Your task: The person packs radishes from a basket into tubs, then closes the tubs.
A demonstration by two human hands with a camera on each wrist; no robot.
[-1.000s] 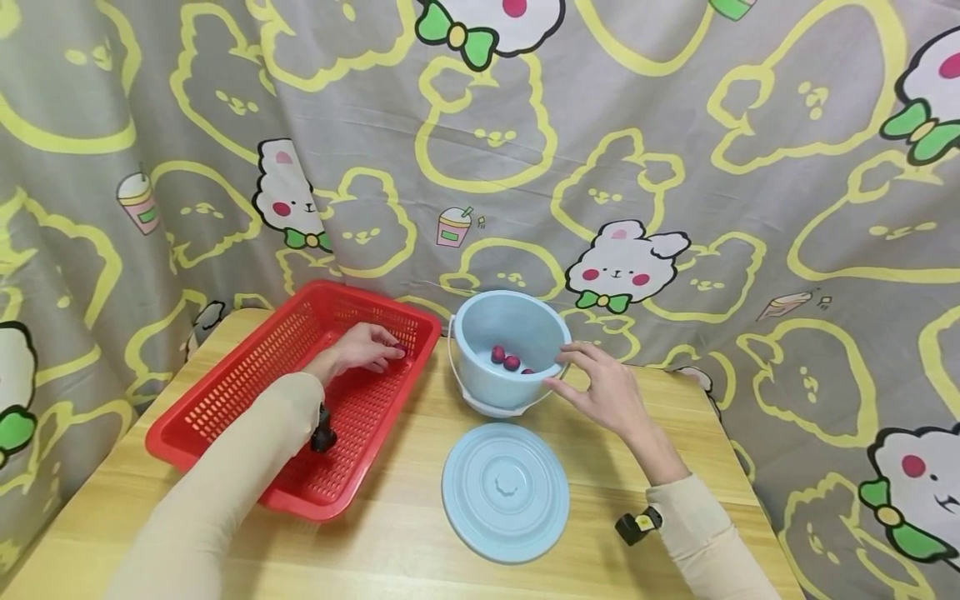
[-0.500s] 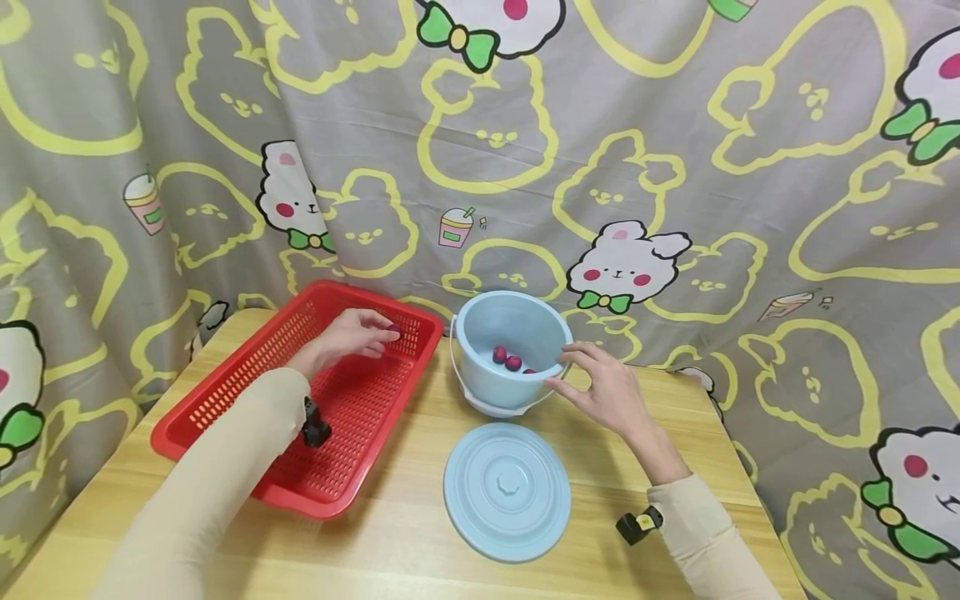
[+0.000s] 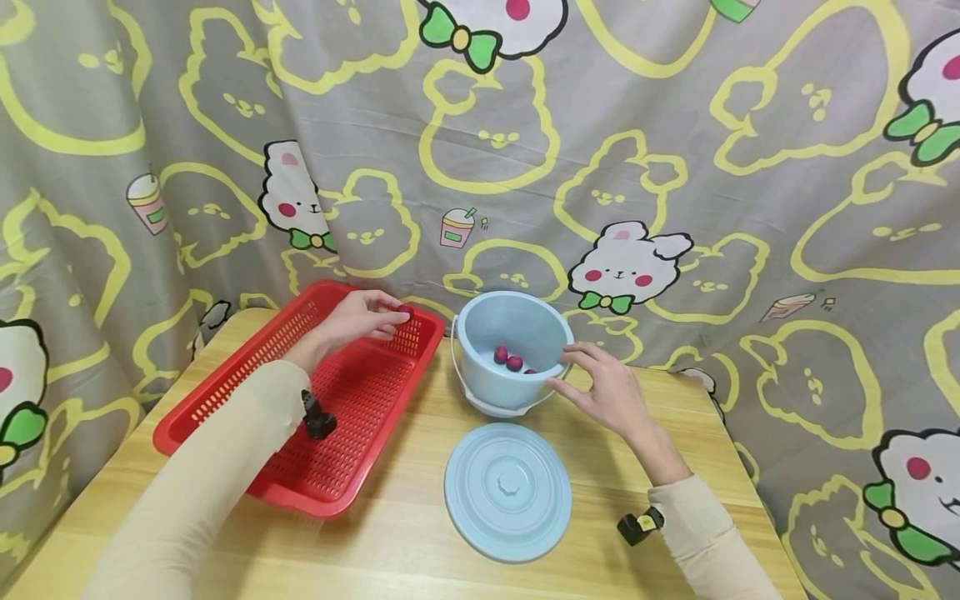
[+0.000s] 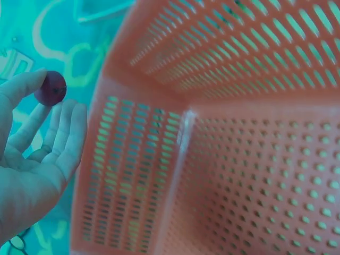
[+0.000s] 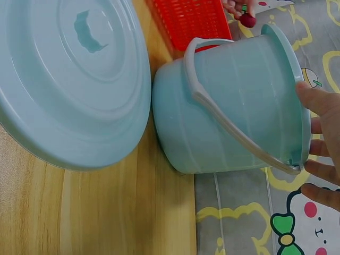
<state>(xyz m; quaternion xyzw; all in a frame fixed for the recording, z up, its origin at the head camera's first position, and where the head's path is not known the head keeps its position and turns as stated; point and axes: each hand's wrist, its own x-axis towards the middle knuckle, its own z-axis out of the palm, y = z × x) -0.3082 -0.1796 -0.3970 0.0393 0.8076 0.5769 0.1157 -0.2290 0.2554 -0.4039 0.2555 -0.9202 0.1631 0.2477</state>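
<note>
My left hand (image 3: pixel 356 319) pinches a small dark red round fruit (image 4: pixel 51 88) between thumb and fingertips, above the far right corner of the red plastic basket (image 3: pixel 367 442). In the left wrist view the other fingers lie beneath the fruit, apart from it. On the right, my right hand (image 3: pixel 607 392) holds the rim of a light blue bucket (image 3: pixel 498 387), thumb and fingers spread along its edge. Inside the bucket lie several similar dark red fruits (image 3: pixel 514 363), partly hidden by the near wall. Its handle (image 5: pixel 228 125) hangs down the side.
A round light blue lid (image 3: pixel 508 492) lies flat on the wooden table (image 3: pixel 390 542), in front of the bucket. Behind the table hangs a grey patterned curtain (image 3: pixel 510 192). The basket's right rim stands close to the bucket's left side.
My left hand has risen from inside the basket to above its far right corner, carrying the fruit. The right hand, bucket and lid have stayed in place.
</note>
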